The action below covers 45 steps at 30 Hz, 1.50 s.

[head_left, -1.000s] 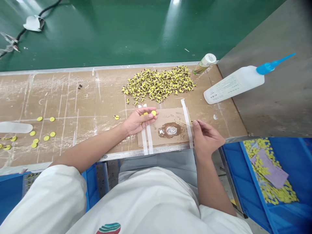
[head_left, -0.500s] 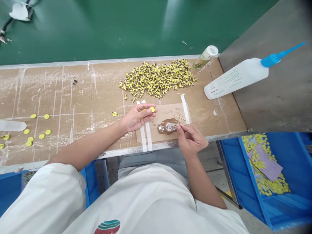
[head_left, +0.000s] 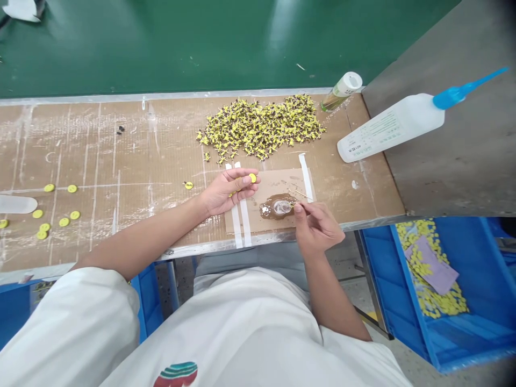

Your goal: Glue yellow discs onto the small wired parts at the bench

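My left hand (head_left: 229, 191) pinches a round yellow disc (head_left: 252, 177) between thumb and forefinger. Part of another yellow disc shows against its curled fingers. The fingers of my right hand (head_left: 318, 228) are closed on a tiny dark and yellowish piece (head_left: 293, 205), mostly covered by the fingertips. It is at the right edge of a wet, clear puddle (head_left: 282, 207) on a taped cardboard sheet (head_left: 270, 183). A thin wooden stick (head_left: 300, 194) lies just behind that hand. Beyond both hands spreads a heap of small yellow-and-black pieces (head_left: 262, 129).
A white bottle with a blue nozzle (head_left: 391, 129) leans at right by the metal panel (head_left: 451, 134). A tub of toothpicks (head_left: 342, 91) stands at the back. Loose yellow discs (head_left: 64, 222) lie at left. A blue crate (head_left: 463, 252) below right contains yellow discs.
The view has shifted slightly. My left hand still pinches the disc, and my right hand stays at the puddle's right edge with little visible movement.
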Available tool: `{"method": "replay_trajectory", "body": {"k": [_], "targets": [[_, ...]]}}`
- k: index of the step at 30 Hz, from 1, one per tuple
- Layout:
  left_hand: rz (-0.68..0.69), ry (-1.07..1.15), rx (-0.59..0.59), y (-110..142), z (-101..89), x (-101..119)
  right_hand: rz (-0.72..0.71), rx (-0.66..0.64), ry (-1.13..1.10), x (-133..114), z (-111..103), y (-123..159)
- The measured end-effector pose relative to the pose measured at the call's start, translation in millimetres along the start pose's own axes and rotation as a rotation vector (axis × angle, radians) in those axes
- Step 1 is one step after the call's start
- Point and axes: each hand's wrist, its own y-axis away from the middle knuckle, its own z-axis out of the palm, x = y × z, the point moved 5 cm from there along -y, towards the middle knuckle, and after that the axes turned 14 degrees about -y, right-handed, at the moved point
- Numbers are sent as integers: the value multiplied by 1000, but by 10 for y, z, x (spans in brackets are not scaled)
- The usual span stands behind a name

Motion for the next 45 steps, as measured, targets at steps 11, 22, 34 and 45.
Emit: {"method": "replay_trajectory", "body": {"k": [11, 22, 34, 45], "targets": [[-18, 0, 43, -4, -16, -11, -105, -102, 76, -48, 20, -35], [-1, -10, 28, 5, -15, -15, 117, 39, -57, 24, -34, -22], [40, -45, 140, 294, 303, 80, 859, 440, -672, -128, -40, -247], [85, 87, 181, 646, 783, -252, 424, 146, -483, -734, 252, -362]]}}
